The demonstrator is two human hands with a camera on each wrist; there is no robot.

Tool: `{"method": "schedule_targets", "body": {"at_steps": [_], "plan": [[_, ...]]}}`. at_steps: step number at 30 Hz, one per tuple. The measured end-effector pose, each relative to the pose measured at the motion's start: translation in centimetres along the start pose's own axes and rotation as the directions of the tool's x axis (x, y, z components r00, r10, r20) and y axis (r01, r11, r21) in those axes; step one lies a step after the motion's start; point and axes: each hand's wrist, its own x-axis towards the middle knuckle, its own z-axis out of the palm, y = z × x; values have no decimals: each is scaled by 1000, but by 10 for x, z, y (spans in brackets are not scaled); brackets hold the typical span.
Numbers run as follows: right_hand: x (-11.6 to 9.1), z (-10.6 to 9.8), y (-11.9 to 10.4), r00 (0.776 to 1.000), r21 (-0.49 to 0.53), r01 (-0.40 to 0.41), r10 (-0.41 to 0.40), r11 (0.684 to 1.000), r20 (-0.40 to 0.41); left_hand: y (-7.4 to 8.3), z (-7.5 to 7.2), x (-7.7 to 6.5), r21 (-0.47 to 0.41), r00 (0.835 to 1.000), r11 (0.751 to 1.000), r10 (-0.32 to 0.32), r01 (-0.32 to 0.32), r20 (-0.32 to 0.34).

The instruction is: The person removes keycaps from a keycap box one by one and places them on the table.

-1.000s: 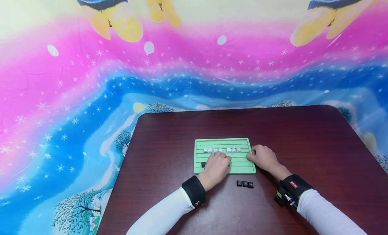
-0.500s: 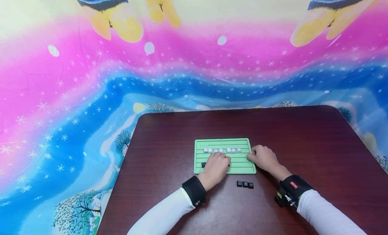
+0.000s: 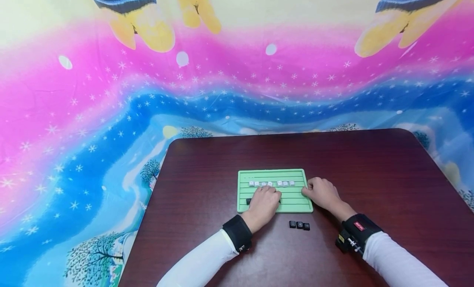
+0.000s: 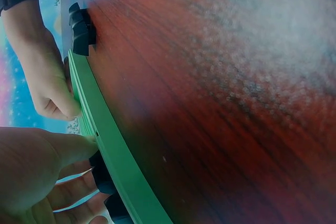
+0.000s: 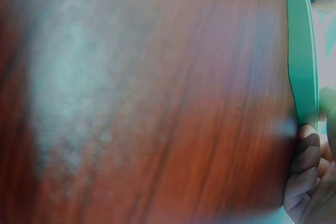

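Note:
A green ridged tray lies on the table with small white keycaps along an upper groove. My left hand reaches over its near groove, where a black keycap shows at the row's left end and the hand covers most of the others. In the left wrist view, the thumb and fingers pinch at a black keycap, with another black keycap beside it. My right hand grips the tray's right edge; in the right wrist view, its fingers curl against the tray corner.
Three loose black keycaps lie in a row on the dark wooden table, just in front of the tray. A printed cloth with snowflakes hangs behind the table. Both wrists wear black bands.

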Motion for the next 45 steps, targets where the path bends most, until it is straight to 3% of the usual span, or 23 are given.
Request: {"method": "schedule_targets", "body": {"at_steps": [12, 24, 45], "plan": [[1, 0, 0, 1000, -2, -5, 5, 1000, 1, 0, 0, 1, -1, 1000, 1000, -2, 2, 3], [0, 1, 0, 1000, -3, -7, 7, 1000, 1, -1, 0, 2, -6, 998, 1000, 11, -12, -61], [0, 0, -1, 1000, -7, -9, 9, 1000, 4, 0, -9, 0, 19, 998, 1000, 12, -11, -56]]}}
